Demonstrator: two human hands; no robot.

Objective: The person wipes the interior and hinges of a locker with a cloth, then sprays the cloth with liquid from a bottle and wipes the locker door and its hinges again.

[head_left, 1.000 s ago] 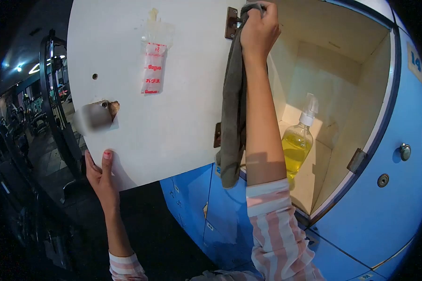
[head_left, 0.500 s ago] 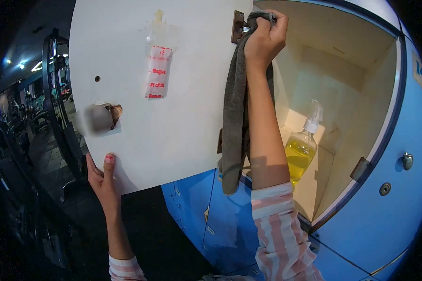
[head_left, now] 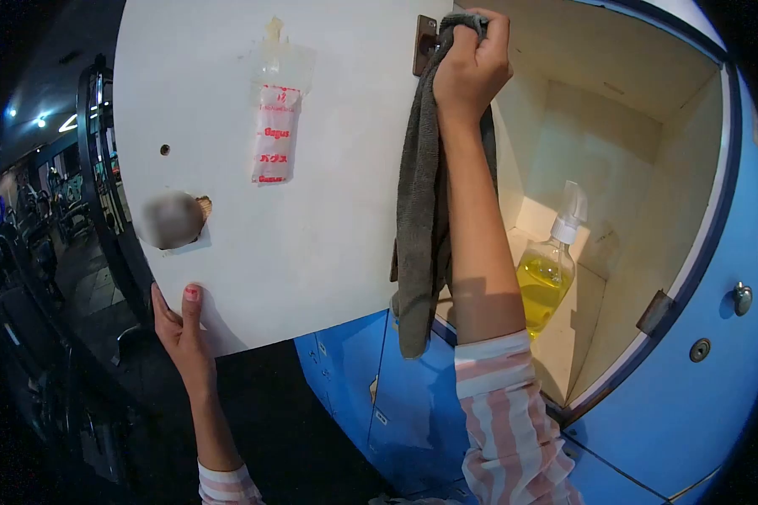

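Note:
My left hand (head_left: pixel 184 332) grips the lower outer edge of the white inner face of an open locker door (head_left: pixel 337 227), thumb in front and fingers partly hidden behind it. High up near the upper hinge (head_left: pixel 425 46), my right hand (head_left: pixel 472 71) is closed on a dark grey cloth (head_left: pixel 417 219). The bunched end of the cloth is at the hinge; the rest hangs down beside my forearm. Inside the locker (head_left: pixel 606 126), a clear spray bottle (head_left: pixel 543 282) with yellow liquid and a white nozzle stands behind my right forearm.
A white packet with red print (head_left: pixel 274 139) is taped to the door. Blue locker doors (head_left: pixel 421 421) lie below, and one at right has a metal knob (head_left: pixel 742 299). Dark gym equipment (head_left: pixel 101 168) stands on the left.
The view has shifted slightly, so the door appears a little to the left and the locker a little to the right. Both hands keep their holds; the right stays at the upper hinge.

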